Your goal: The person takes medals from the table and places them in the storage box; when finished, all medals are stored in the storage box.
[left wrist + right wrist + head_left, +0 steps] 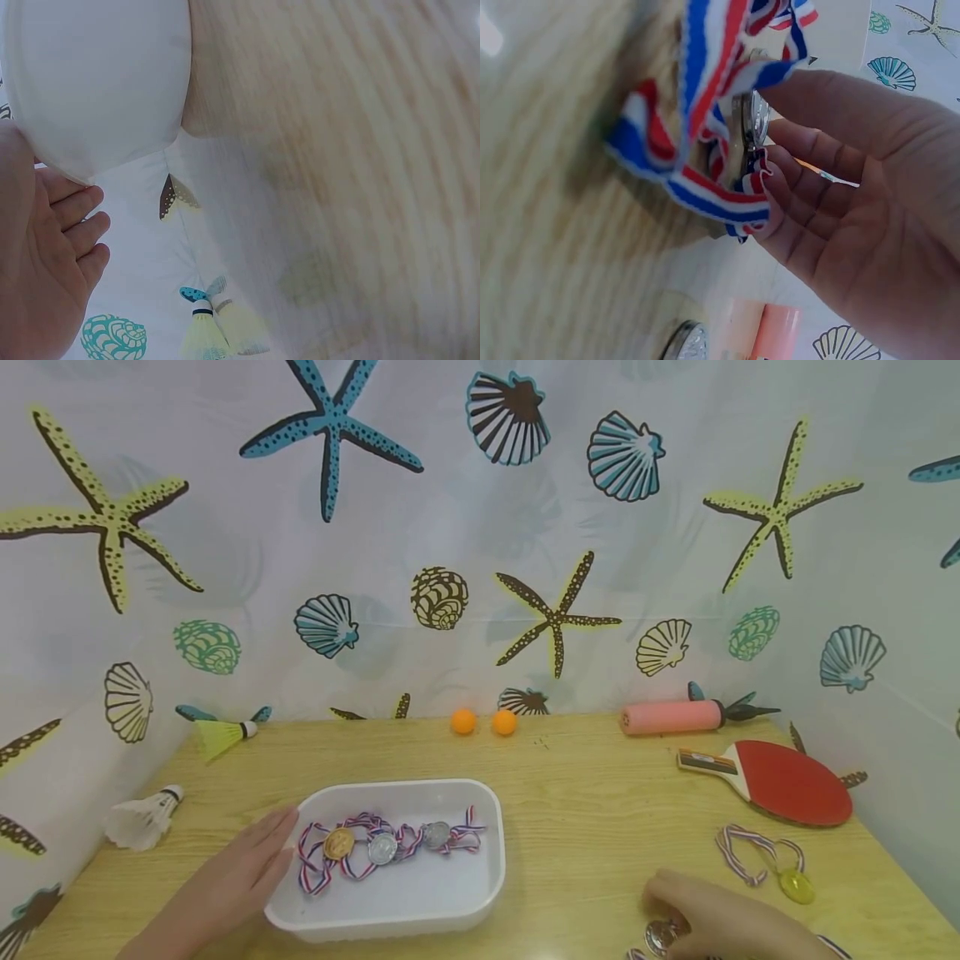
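My left hand (238,870) touches the left side of a white plastic tub (390,935), its fingers fairly straight along the wall. Inside the tub lie a gold medal (339,843) and two silver medals (382,848), on red, white and blue ribbons. At the lower right, my right hand (720,918) is low over the table, with its fingers curled about a silver medal (660,937). Its striped ribbon (712,196) hangs in loops by the fingertips in the right wrist view. Another gold medal (797,887) with a ribbon lies beyond that hand.
A red table tennis paddle (798,783) and a pink hand pump (671,717) lie at the right. Two orange balls (463,721) sit at the back edge. Yellow (219,737) and white shuttlecocks (142,820) lie at the left. A patterned curtain (450,527) encloses the table.
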A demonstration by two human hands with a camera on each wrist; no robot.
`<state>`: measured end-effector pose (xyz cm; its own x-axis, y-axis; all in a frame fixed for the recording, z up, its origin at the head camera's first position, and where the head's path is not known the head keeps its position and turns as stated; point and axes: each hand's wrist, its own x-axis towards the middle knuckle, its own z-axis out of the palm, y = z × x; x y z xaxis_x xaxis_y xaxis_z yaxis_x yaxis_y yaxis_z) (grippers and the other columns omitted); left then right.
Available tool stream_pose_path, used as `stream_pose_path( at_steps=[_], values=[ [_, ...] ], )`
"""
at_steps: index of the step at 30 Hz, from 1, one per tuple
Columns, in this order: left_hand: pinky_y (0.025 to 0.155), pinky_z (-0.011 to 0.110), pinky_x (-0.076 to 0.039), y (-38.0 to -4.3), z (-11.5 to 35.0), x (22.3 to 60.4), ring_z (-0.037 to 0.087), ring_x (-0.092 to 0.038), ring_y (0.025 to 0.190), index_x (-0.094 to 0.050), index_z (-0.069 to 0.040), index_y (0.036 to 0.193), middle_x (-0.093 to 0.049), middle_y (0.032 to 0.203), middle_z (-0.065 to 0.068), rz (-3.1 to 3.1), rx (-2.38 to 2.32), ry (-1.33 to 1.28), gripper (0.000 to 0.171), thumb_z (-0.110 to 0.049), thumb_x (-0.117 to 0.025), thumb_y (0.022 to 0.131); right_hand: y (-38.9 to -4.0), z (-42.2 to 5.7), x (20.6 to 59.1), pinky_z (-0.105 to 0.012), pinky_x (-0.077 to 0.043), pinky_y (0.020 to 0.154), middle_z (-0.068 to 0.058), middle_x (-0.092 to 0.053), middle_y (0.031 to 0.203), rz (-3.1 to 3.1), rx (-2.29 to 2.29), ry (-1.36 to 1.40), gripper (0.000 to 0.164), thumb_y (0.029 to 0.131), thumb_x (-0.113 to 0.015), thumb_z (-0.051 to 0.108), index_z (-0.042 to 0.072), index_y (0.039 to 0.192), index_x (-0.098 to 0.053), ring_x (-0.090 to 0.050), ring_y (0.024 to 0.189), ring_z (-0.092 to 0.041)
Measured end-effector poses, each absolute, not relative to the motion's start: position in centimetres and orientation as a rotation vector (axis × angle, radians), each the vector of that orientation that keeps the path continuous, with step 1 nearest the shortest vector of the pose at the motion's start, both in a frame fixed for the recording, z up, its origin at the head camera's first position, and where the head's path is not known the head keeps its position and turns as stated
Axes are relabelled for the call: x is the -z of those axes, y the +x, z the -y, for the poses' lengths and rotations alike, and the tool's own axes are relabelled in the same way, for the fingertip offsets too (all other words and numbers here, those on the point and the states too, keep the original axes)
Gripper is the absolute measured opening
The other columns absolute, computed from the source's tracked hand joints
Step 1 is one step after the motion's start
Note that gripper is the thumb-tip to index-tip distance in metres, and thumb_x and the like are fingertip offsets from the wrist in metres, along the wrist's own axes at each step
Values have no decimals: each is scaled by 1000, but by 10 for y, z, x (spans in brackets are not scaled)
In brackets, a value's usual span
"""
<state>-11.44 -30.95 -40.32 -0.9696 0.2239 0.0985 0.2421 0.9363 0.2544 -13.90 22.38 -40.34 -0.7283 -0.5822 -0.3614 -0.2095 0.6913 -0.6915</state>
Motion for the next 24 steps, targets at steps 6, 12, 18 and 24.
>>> stream_pose_path(
  at_steps=[6, 12, 18, 24],
  values=[
    [100, 58, -28, -114, 309, 401, 45, -31, 126, -36, 7, 137, -34, 139, 26, 3033, 434, -367, 55, -32, -42, 98, -139, -227, 406, -27, -42, 57, 0, -52, 81, -2304, 862, -596, 21, 78, -72, 21, 19, 93, -58, -49, 73, -16],
    [100, 58, -27, -116, 309, 402, 45, -30, 126, -35, 6, 138, -33, 140, 26, 3056, 441, -353, 57, -35, -41, 98, -142, -227, 409, -24, -39, 54, 2, -50, 76, -2312, 858, -661, 19, 79, -71, 17, 18, 88, -55, -48, 69, -12],
    [100, 58, -28, -115, 309, 403, 45, -31, 126, -36, 7, 137, -34, 139, 27, 3040, 421, -359, 55, -32, -42, 98, -146, -226, 412, -21, -38, 52, 5, -49, 73, -2274, 924, -736, 17, 81, -68, 11, 16, 86, -53, -49, 66, -9],
    [100, 57, -28, -116, 310, 405, 44, -31, 126, -36, 7, 137, -35, 139, 26, 3024, 411, -373, 55, -31, -43, 98, -152, -226, 412, -22, -47, 57, 14, -54, 76, -2353, 829, -909, 14, 83, -66, 9, 19, 85, -56, -51, 67, -2]
  ],
)
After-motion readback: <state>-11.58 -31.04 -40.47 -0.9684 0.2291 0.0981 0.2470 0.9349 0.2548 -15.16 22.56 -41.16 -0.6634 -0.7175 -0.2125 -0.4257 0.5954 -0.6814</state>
